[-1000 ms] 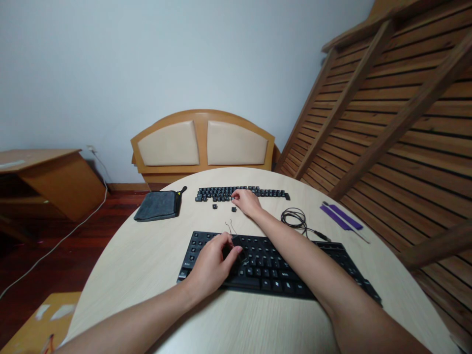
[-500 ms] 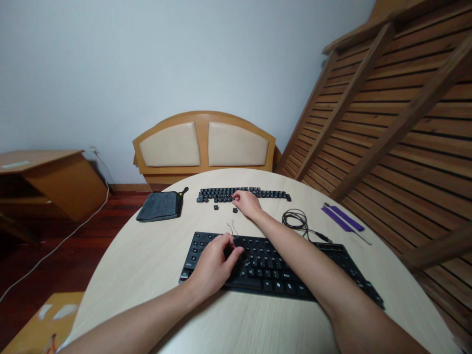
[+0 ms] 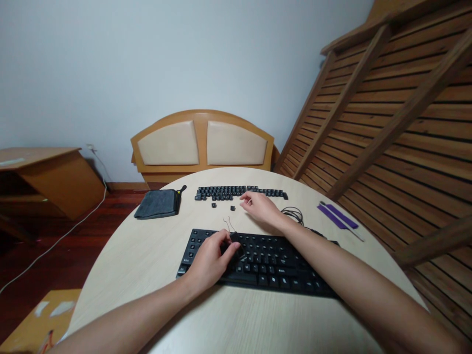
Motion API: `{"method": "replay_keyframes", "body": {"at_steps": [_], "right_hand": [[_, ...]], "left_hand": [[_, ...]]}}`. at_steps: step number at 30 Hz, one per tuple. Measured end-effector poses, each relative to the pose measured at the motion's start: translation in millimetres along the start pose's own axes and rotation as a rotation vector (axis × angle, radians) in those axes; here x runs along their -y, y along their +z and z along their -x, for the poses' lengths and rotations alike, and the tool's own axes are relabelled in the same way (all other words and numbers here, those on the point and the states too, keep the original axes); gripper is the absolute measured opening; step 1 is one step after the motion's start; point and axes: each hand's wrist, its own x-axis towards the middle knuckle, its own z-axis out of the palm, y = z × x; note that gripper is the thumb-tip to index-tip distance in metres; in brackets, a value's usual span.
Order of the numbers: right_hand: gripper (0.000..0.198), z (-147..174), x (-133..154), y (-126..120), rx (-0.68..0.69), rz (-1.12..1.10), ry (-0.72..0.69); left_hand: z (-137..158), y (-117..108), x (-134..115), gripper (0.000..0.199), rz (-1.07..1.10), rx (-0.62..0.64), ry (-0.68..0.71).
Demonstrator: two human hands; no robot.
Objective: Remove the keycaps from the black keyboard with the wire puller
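My left hand (image 3: 212,255) rests over the left part of a black keyboard (image 3: 269,280), closed around the black handle of a wire keycap puller (image 3: 234,237). The puller's two thin wire prongs stick up away from me. Many switch positions on the keyboard show no caps, while lower rows still carry keycaps. My right hand (image 3: 260,206) hovers just right of the lower rows of loose black keycaps (image 3: 221,191), its fingers loosely bent and slightly apart with nothing visible between them. Two single keycaps, one (image 3: 214,205) and another (image 3: 232,208), lie in front of the rows.
A dark grey zip pouch (image 3: 158,203) sits at the table's left. Behind my right forearm lies a coiled black cable (image 3: 293,213). Purple strips (image 3: 332,216) and a thin metal tool lie at the right. A wooden slatted frame (image 3: 387,137) leans beyond the round table (image 3: 147,275).
My right hand has drawn off the keycap rows, moving a little right and nearer me. My left hand still holds the puller over the keyboard. The view has shifted slightly.
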Motion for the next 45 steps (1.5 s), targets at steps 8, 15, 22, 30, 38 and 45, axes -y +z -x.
{"method": "replay_keyframes", "body": {"at_steps": [8, 15, 22, 30, 38, 45], "right_hand": [[0.072, 112, 4, -47, 0.413, -0.095, -0.244], [0.098, 140, 4, -35, 0.473, -0.055, -0.233], [0.084, 141, 10, -17, 0.373, -0.073, -0.254], [0.077, 145, 11, -14, 0.349, -0.1, -0.233], [0.072, 145, 13, -13, 0.332, -0.098, -0.224], [0.067, 146, 15, -13, 0.324, -0.071, -0.228]], "left_hand": [[-3, 1, -4, 0.02, 0.053, 0.019, 0.008], [-4, 4, -9, 0.025, 0.153, 0.062, 0.015], [-4, 1, -8, 0.025, 0.214, 0.079, 0.003], [-4, -3, -5, 0.025, 0.21, 0.13, 0.008], [-4, -4, -6, 0.022, 0.18, 0.141, 0.044], [-7, -8, -9, 0.025, 0.201, 0.182, 0.029]]}}
